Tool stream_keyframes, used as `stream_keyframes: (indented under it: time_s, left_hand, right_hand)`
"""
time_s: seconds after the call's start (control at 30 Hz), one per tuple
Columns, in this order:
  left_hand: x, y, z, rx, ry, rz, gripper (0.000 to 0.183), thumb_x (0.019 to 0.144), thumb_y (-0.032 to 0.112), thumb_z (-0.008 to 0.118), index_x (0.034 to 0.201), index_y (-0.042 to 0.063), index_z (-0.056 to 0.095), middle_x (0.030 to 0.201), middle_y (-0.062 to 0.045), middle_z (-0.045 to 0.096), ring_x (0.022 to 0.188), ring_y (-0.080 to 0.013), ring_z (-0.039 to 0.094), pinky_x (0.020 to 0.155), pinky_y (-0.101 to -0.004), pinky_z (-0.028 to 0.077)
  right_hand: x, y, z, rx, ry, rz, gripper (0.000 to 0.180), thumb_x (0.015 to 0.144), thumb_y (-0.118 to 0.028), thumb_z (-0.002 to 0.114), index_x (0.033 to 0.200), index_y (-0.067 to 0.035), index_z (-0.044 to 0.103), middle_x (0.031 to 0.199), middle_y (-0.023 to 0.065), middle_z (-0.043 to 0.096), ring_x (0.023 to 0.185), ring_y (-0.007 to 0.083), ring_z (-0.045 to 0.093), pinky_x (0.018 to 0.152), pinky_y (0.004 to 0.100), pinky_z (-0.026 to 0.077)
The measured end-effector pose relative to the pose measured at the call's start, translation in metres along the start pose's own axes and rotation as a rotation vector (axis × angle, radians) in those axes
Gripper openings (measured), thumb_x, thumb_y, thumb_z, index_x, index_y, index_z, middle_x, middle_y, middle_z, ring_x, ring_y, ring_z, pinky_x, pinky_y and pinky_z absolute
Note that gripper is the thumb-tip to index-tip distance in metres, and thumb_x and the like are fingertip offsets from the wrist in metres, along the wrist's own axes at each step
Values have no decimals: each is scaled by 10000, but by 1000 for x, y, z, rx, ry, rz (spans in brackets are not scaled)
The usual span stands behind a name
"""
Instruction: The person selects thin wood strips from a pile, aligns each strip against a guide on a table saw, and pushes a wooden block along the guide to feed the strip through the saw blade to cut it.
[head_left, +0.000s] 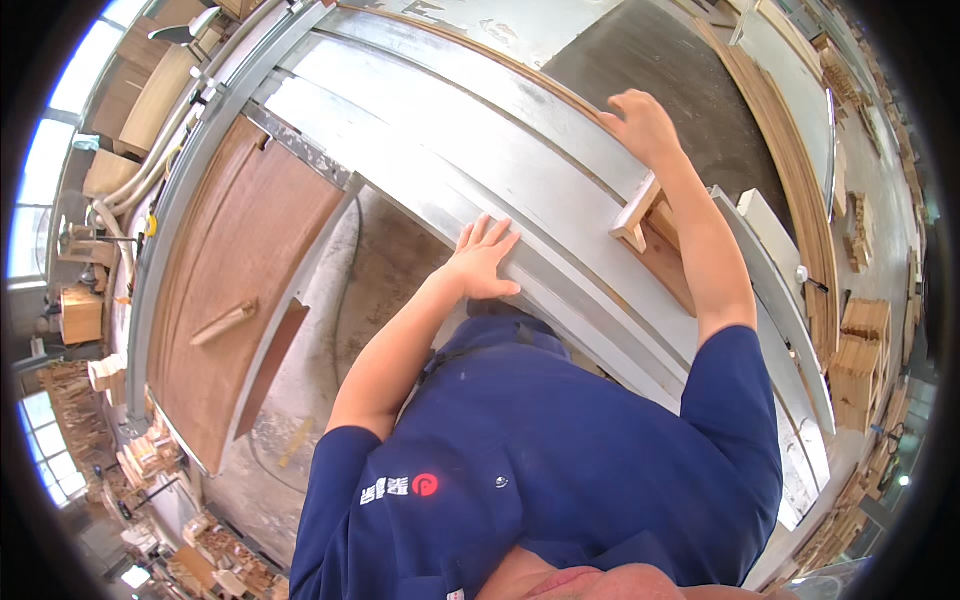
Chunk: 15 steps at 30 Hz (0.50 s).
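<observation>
My left hand (484, 259) lies palm down, fingers spread, on the near edge of the long grooved metal table (420, 180) of what looks like a sliding table saw. Farther out, my right hand (643, 129) is at the end of a thin wooden strip (517, 64) that runs along the table's far side. Its fingertips are by the strip's edge; whether they grip it is unclear. Beneath my right forearm, a wooden block jig (641, 214) sits on the metal surface, partly hidden by the arm.
A brown wooden panel (247, 217) bearing a short wooden stick (223, 322) lies left, inside a grey metal frame (169, 217). Long wooden strips (787, 142) are stacked to the right, near cut pieces (862, 337). Pale hoses (142, 176) run along the far left.
</observation>
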<state>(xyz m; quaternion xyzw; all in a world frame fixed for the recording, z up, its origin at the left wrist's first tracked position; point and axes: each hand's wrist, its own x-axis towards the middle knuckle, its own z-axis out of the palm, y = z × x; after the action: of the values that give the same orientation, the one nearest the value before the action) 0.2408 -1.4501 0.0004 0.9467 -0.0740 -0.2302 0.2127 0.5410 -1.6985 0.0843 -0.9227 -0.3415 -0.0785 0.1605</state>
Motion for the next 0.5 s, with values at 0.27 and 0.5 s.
stream_keyframes:
  time_s: [0.27, 0.5]
  left_hand:
    - [-16, -62, -14, -307, 17, 36, 822, 918, 444, 764, 1582, 38, 499, 1757, -139, 294, 1661, -344, 118, 1337, -490, 138]
    - [-7, -74, -31, -350, -29, 30, 768, 954, 396, 760, 1585, 45, 499, 1763, -138, 282, 1665, -337, 90, 1335, -497, 128]
  right_hand:
    - [103, 20, 110, -137, -449, 144, 442, 904, -338, 801, 1243, -70, 708, 1296, 151, 701, 1252, 356, 644, 1039, 465, 539]
    - [154, 37, 133, -52, -551, 47, 284, 910, -228, 721, 1145, -70, 741, 1201, 190, 730, 1197, 377, 672, 999, 477, 552]
